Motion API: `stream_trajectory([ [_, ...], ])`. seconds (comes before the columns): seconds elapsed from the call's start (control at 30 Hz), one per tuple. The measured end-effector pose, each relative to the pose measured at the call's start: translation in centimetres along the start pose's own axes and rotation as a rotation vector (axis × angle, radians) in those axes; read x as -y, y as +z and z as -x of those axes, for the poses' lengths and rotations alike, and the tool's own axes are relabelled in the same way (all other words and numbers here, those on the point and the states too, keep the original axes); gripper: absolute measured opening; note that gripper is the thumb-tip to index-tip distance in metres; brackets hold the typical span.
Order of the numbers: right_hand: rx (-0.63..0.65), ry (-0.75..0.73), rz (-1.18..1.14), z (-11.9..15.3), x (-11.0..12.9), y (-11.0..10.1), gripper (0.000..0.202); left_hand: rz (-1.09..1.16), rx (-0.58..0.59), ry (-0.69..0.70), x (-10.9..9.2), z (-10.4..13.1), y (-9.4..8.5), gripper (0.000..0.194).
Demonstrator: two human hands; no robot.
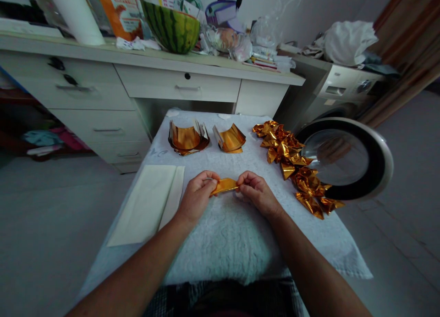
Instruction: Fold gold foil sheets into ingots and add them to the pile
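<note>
In the head view, the left hand (pixel 197 194) and right hand (pixel 258 193) meet at the centre of the frame, the fingers of each clamped on one end of a gold foil strip (pixel 225 186) above the cloth-covered worktop (pixel 220 248). Judging by how things lie, this one strip is partly folded; the heap of shaped gold foil pieces (pixel 284 149) along the right of the worktop looks finished, while two curled stacks of foil sheets (pixel 187 138) (pixel 232 138), just above centre, look unworked. So there is one strip in hand and two stacks; the heaped pieces overlap too much to count, and the sheets in each stack cannot be told apart. Left of centre lies pale paper (pixel 142 204), a wide part beside a narrow one, perhaps separate sheets.
</note>
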State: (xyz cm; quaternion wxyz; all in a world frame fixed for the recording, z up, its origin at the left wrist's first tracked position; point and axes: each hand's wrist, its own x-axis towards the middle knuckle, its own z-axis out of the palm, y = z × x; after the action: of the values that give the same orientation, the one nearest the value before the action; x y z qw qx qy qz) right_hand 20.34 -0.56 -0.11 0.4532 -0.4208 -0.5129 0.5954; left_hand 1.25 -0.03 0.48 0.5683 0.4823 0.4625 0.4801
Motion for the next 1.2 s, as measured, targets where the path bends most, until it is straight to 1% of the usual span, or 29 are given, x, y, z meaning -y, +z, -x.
stream_trajectory([
  [0.1,-0.020,0.012,-0.006,0.0,0.0,-0.1,0.019,-0.003,0.001,0.002,-0.2,0.0,0.0,0.012],
  [0.23,-0.056,-0.016,-0.024,-0.1,-0.1,-0.2,0.020,0.000,0.011,0.034,0.2,-0.1,-0.3,0.016],
  [0.37,-0.082,-0.025,-0.048,-0.3,-0.3,-0.3,0.020,0.020,0.049,0.097,0.8,-0.1,-0.8,0.022],
  [0.47,-0.088,-0.030,-0.075,-0.3,-0.4,-0.3,0.020,0.067,0.096,0.100,0.9,-0.1,-0.9,0.021],
  [0.57,-0.093,-0.045,-0.088,-0.4,-0.4,-0.3,0.020,0.106,0.135,0.086,0.7,0.0,-0.6,0.031],
  [0.63,-0.100,-0.043,-0.084,-0.4,-0.4,-0.3,0.020,0.068,0.115,0.083,0.5,0.1,-0.4,0.035],
  [0.7,-0.107,-0.035,-0.074,-0.3,-0.4,-0.3,0.020,0.035,0.099,0.081,0.5,0.1,-0.2,0.033],
  [0.87,-0.114,-0.023,-0.081,-0.3,-0.3,-0.3,0.019,0.032,0.116,0.046,0.9,0.0,-0.2,0.026],
  [0.97,-0.110,-0.029,-0.091,-0.3,-0.3,-0.3,0.018,0.006,0.095,0.038,1.1,-0.1,-0.3,0.024],
  [1.2,-0.110,-0.025,-0.088,-0.4,-0.3,-0.3,0.017,0.006,0.093,0.063,1.0,0.0,-0.2,0.022],
])
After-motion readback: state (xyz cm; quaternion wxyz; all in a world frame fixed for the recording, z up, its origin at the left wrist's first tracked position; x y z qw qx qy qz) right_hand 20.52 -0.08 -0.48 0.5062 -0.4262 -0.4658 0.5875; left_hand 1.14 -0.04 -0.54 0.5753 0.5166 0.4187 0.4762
